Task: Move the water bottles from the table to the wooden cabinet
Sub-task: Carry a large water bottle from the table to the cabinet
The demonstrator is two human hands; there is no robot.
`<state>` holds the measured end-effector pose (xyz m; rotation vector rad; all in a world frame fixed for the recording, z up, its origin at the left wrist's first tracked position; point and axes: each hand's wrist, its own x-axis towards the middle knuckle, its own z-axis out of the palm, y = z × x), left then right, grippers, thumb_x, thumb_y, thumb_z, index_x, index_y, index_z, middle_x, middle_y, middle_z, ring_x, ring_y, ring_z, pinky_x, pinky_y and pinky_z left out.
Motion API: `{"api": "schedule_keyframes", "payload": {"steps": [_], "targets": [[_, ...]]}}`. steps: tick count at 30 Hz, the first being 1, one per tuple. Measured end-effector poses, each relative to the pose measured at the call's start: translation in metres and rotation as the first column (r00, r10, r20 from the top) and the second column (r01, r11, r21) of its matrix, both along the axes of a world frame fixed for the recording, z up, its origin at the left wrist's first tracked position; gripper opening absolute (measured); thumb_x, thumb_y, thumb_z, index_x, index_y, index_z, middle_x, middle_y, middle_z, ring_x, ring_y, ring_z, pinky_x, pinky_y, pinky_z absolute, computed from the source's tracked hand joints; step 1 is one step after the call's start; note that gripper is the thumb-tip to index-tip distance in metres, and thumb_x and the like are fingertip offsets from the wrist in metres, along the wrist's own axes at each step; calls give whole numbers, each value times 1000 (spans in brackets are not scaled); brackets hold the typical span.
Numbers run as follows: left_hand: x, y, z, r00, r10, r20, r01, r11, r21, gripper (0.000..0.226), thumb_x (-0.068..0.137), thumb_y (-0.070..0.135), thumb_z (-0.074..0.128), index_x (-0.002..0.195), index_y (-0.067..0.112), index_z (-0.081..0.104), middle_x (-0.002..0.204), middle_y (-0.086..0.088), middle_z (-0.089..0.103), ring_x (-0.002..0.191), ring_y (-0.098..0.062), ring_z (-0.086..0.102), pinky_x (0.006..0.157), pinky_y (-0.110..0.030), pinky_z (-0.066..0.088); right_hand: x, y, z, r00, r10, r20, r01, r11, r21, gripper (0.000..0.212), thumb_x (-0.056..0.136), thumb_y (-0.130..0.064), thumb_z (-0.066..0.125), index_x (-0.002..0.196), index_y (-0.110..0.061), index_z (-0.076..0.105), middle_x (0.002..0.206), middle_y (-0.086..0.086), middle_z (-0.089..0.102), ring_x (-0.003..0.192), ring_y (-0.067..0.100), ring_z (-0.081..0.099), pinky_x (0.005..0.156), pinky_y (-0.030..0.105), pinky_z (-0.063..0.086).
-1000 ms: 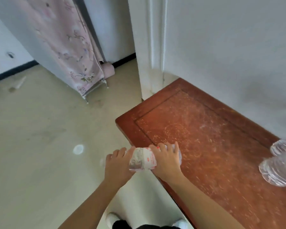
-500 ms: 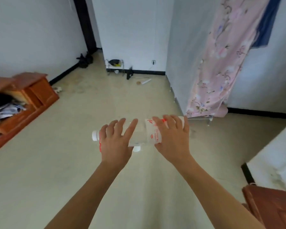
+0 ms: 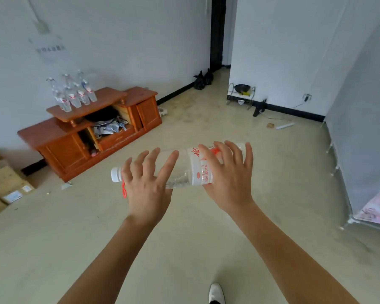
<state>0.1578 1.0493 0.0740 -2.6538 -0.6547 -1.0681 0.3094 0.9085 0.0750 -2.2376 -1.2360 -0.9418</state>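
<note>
- Step in hand: the carry leg. One water bottle is in the air over bare floor mid-room, lying sideways with its white cap pointing left.
- Grip, left hand: on the neck end, fingers spread and bent over the clear barrel. The cap pokes out past the little finger.
- Grip, right hand: on the labelled base end, fingers bent over the top, thumb across the label.
- Both hands are clamped on the same bottle. What supports it underneath is hidden by the hands.
- A red cord hangs by the outer edge of the left hand. I can't tell if it's tied to the bottle or the wrist.
- Target: the wooden cabinet is ahead-left against the wall, well apart from the hands.
- Its raised top shelf carries a tight cluster of upright bottles toward the left end. The right part of the shelf looks free.
- Progress, my read: several bottles are delivered. The table is not in view, so the remaining count is unknown.
- Next move, my read: walk ahead-left to the cabinet, rotate the bottle cap-up and set it on the free shelf surface just beside the cluster. A one-hand grip round the barrel is probably cleaner for the set-down.
- Watch-outs: the cluster is tight, so a nudge could topple neighbours. Cardboard boxes sit on the floor left of the cabinet, so approach from the right.
</note>
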Motion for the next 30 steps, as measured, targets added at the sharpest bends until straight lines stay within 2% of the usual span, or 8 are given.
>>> {"api": "schedule_keyframes", "payload": {"steps": [5,9,16,21,24,30], "targets": [[79,84,8,995,83,-58,-84,997,0,99,63,16,91,146,30,40,141,-18,52,127,-41,47,106,-62,32,95,99,1,993,102,-58,-103,995,-18,90,65,-42,90,145,-29,51,137,9,56,132,33,49,118,60,21],[109,155,14,978,194,-80,-196,980,-23,98,63,20,93,145,27,40,142,-18,51,127,-40,46,104,-62,32,139,189,7,971,232,-65,-233,972,-14,89,64,-43,91,143,-24,54,137,12,57,132,35,50,116,61,27],[125,296,8,941,330,-79,-335,940,-60,94,64,24,92,144,27,42,141,-15,53,128,-39,48,103,-60,34,173,356,5,904,423,-65,-426,903,-51,97,60,-44,94,144,-25,49,135,13,57,130,34,51,114,61,28],[145,403,-4,922,385,-40,-386,921,-43,93,62,20,92,142,26,46,139,-15,54,125,-38,50,100,-58,35,197,474,-3,886,462,-44,-464,881,-95,101,59,-47,94,146,-25,48,137,14,56,131,34,50,115,62,28],[165,492,-7,923,383,-46,-386,918,-94,92,60,19,93,141,25,49,138,-15,55,124,-38,51,100,-59,37,216,565,-1,884,463,-64,-468,876,-121,102,57,-47,95,146,-25,49,137,13,56,131,33,50,115,62,29],[220,647,10,943,330,-37,-332,939,-88,90,61,22,93,139,27,48,137,-12,56,124,-36,52,99,-57,38,275,712,7,892,447,-59,-451,889,-75,89,65,-49,89,143,-26,54,134,9,58,129,31,52,111,60,33]]}}
